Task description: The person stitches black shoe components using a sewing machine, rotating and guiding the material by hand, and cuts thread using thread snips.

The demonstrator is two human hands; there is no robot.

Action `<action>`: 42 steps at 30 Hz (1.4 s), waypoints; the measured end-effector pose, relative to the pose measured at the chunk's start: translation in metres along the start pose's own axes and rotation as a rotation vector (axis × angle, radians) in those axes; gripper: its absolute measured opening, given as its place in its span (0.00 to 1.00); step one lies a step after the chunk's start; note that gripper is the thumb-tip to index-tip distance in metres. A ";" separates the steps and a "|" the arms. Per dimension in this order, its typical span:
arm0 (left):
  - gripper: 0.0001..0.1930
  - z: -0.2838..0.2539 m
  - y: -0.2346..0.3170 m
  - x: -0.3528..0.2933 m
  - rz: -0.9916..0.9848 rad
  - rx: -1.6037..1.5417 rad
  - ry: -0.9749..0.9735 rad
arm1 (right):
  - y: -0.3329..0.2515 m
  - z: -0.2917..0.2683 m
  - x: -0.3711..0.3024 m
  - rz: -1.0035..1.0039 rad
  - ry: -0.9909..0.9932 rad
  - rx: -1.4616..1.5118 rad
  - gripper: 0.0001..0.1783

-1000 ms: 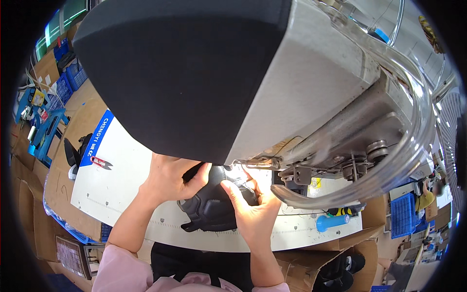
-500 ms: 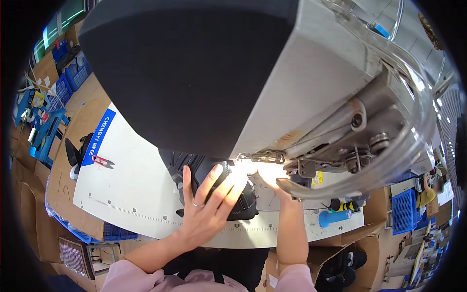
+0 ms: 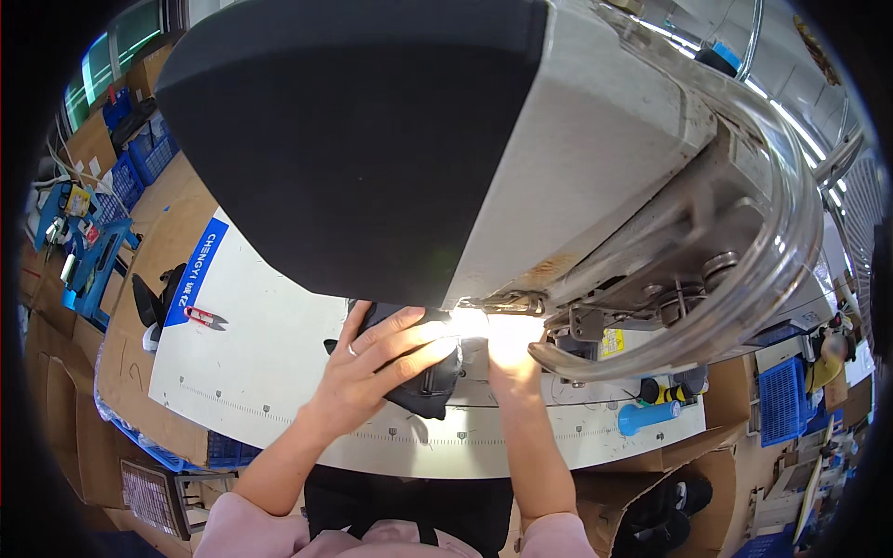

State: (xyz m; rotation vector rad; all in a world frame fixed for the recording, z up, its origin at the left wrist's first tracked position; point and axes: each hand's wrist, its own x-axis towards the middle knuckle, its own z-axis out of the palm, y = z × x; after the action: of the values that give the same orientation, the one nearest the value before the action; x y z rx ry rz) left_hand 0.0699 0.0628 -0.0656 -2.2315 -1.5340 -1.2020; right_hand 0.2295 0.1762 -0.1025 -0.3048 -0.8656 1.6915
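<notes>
My left hand lies over a black padded piece on the white sewing table. Its fingers stretch out across the piece, palm down, with a ring on one of them. Glare washes out the fingertips. My right hand reaches under the sewing machine head, right of the piece and close beneath the needle area. Strong light and the machine hide its fingers, so its grip and any contact cannot be made out. The machine also covers the far part of the black piece.
Red-handled thread snips lie on the table's left side. At the right stands a blue cylinder. A clear curved guard sticks out from the machine. An open cardboard box with black items is below right; blue crates stand beyond.
My left hand and the black piece have shifted left, and the piece has turned, showing less of itself. My right hand has also moved slightly left. The view has shifted a little.
</notes>
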 end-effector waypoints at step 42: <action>0.26 0.022 0.072 0.008 -0.173 0.230 0.189 | -0.016 -0.052 0.007 0.063 -0.174 -0.617 0.08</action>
State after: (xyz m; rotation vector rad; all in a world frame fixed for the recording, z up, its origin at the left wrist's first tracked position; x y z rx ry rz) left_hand 0.1436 0.0483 -0.0541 -1.8188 -1.7183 -1.1744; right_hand 0.2702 0.2037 -0.1258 -0.6089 -1.5181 1.4866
